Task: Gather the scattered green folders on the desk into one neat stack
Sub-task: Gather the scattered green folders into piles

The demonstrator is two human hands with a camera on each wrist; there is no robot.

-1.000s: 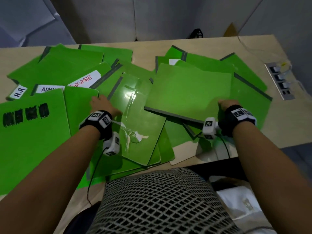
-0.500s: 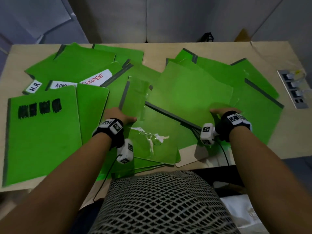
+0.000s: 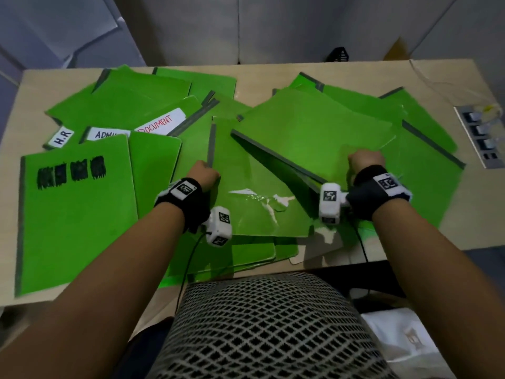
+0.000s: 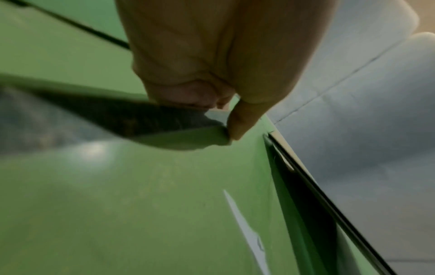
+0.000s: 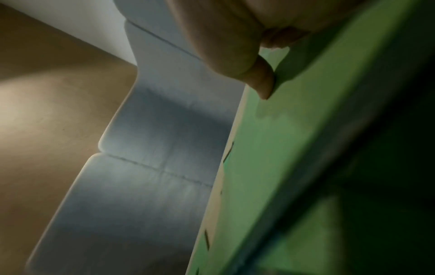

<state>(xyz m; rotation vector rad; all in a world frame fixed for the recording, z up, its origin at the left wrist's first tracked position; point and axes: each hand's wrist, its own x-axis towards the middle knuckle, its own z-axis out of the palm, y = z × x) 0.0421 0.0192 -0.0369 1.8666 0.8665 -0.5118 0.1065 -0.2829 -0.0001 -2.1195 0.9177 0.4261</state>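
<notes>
Several green folders lie scattered over the wooden desk [image 3: 257,75]. My left hand [image 3: 203,173] pinches the left edge of a glossy green folder [image 3: 246,187] with a grey spine, lifted in front of me; the left wrist view shows thumb and fingers [image 4: 242,119] clamped on its edge [image 4: 164,186]. My right hand [image 3: 364,160] grips the near corner of another green folder [image 3: 308,132], tilted up with its dark spine toward me. In the right wrist view the thumb [image 5: 263,81] presses on that folder [image 5: 270,148].
Labelled folders (H.R [image 3: 60,136], ADMIN, DOCUMENT [image 3: 158,123]) lie at the far left, and one with black scribbles [image 3: 71,170] at the near left. A power socket strip [image 3: 481,135] sits in the desk's right side. More folders overlap near the front edge under my wrists.
Both hands have lifted their folders and drawn them toward each other; the right folder has tilted up, showing its dark spine, and the left folder has swung upright in the middle.
</notes>
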